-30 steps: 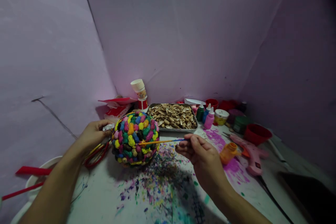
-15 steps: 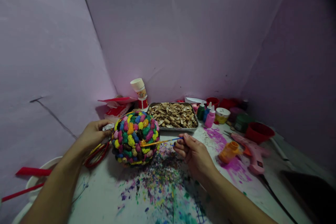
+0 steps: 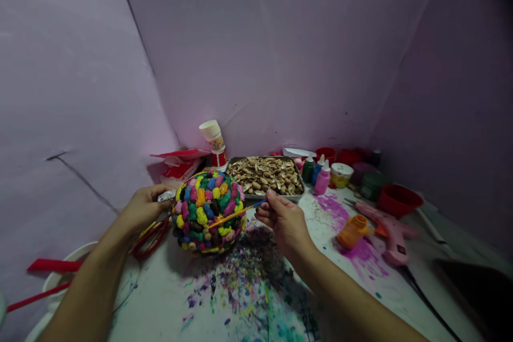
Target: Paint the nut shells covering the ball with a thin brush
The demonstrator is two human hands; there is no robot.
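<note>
A round ball covered in many-coloured painted shells (image 3: 207,210) sits on the paint-splattered table (image 3: 240,299). My left hand (image 3: 146,206) is closed on a small silvery end at the ball's left side, steadying it. My right hand (image 3: 282,220) pinches a thin paintbrush (image 3: 234,213) with an orange handle. Its tip rests on the ball's lower right face.
A metal tray of peanut shells (image 3: 266,175) stands behind the ball. Paint bottles (image 3: 316,172), jars, red bowls (image 3: 398,200), an orange bottle (image 3: 351,231) and a pink glue gun (image 3: 387,230) lie at the right. Stacked paper cups (image 3: 215,143) and a white plate (image 3: 64,283) sit at the left.
My right hand has moved left and closer to the ball, and the brush now slants more steeply against it. My left hand stays on the ball's left end.
</note>
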